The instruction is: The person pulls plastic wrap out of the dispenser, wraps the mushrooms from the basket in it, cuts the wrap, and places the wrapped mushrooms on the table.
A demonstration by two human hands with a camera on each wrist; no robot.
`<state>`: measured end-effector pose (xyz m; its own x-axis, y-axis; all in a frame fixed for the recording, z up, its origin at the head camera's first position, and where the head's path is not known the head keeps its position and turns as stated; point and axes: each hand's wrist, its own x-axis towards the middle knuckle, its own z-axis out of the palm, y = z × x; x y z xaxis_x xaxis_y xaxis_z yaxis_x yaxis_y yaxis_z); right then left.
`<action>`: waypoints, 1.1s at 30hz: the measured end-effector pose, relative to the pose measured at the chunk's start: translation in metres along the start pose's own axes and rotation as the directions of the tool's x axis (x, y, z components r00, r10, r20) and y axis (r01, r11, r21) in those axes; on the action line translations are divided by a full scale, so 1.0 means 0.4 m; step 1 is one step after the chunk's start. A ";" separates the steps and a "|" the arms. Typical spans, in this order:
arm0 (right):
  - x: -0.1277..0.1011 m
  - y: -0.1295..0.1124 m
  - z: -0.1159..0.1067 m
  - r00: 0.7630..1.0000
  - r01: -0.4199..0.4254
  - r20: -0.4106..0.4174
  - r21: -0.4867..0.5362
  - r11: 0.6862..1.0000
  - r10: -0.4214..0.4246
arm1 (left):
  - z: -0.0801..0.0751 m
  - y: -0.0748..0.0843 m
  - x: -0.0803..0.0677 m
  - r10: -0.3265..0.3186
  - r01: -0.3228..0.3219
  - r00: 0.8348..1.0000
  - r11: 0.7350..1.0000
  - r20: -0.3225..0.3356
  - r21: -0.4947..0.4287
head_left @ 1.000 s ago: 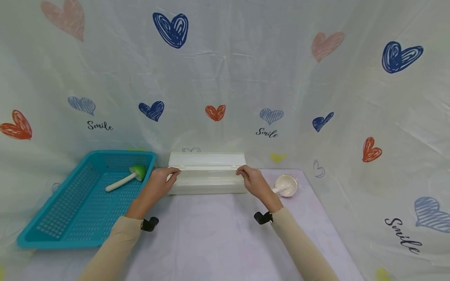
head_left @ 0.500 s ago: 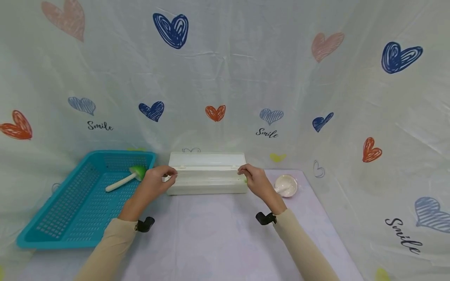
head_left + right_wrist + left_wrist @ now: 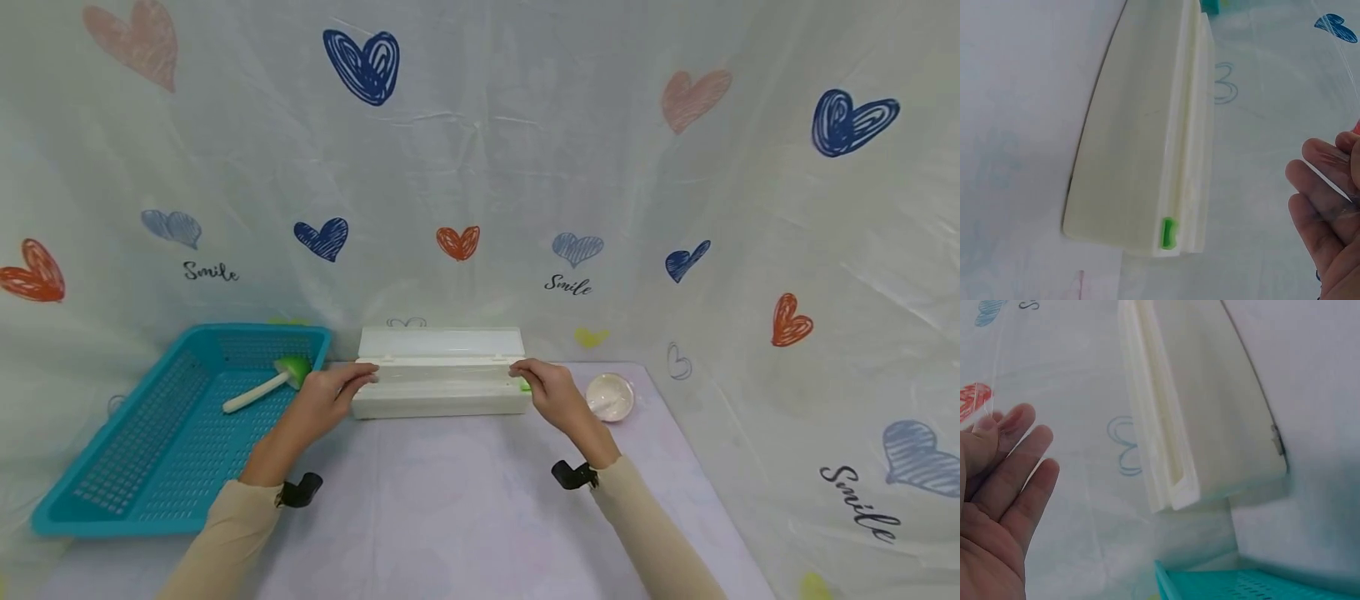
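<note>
A long white cling film dispenser point(image 3: 442, 405) lies near the back of the table, its lid point(image 3: 442, 342) raised. My left hand point(image 3: 324, 400) is at its left end and pinches clear cling film between thumb and index finger; the film's edge shows faintly in the left wrist view. At the right end, my right hand point(image 3: 557, 396) likewise pinches the cling film point(image 3: 1342, 59), with the other fingers fairly straight. A green slider point(image 3: 1169, 233) sits at the dispenser's right end. The film between the hands is hard to make out.
On the left, a teal plastic basket point(image 3: 112, 527) holds a green-headed tool point(image 3: 292, 370) with a white handle. A small round pale dish point(image 3: 611, 387), with a white handle-like piece in it, sits right of the dispenser. A heart-printed sheet point(image 3: 480, 150) hangs behind.
Both hands have come slightly towards me and spread apart, the left one leftwards and the right one a little rightwards. The green slider has come into sight beside the right hand.
</note>
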<state>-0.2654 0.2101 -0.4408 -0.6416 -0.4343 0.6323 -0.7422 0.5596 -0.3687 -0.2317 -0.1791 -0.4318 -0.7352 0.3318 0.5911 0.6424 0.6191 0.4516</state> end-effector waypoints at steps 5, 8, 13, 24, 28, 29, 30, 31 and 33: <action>-0.002 -0.004 -0.012 1.000 0.005 0.002 0.011 1.000 -0.005 | -0.013 0.003 -0.005 0.040 -0.040 0.996 0.999 -0.085 -0.004; 0.000 -0.010 -0.022 1.000 0.001 -0.007 0.019 1.000 -0.001 | -0.013 0.014 -0.004 0.021 -0.023 0.996 1.000 -0.088 -0.020; 0.001 -0.018 -0.030 1.000 0.002 -0.015 0.010 1.000 -0.002 | 0.050 0.041 -0.021 -0.124 0.125 0.982 0.992 0.141 0.005; -0.006 -0.034 -0.021 1.000 0.003 -0.002 0.036 0.999 -0.003 | 0.153 0.031 -0.085 -0.157 0.155 0.987 0.980 0.014 0.123; -0.011 -0.036 -0.029 1.000 -0.013 0.007 0.030 0.999 0.013 | 0.109 0.030 -0.083 -0.031 0.039 0.995 0.996 -0.097 0.076; -0.013 -0.037 -0.031 1.000 -0.014 0.009 0.029 0.999 0.014 | 0.097 0.029 -0.080 0.001 0.007 0.993 0.997 -0.122 0.071; -0.015 -0.037 -0.033 1.000 -0.015 0.014 0.026 1.000 0.015 | 0.086 0.027 -0.077 0.032 -0.022 0.990 0.997 -0.141 0.067; -0.017 -0.038 -0.036 1.000 -0.015 0.020 0.027 1.000 0.014 | 0.074 0.025 -0.074 0.057 -0.048 0.986 0.997 -0.156 0.064; -0.022 -0.041 -0.040 1.000 -0.006 0.026 0.025 1.000 0.006 | 0.053 0.022 -0.067 0.093 -0.086 0.982 0.995 -0.165 0.049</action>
<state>-0.2447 0.2160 -0.4295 -0.6505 -0.4496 0.6121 -0.7429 0.5443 -0.3897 -0.2108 -0.1676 -0.4577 -0.6266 0.2654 0.7328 0.6919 0.6222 0.3663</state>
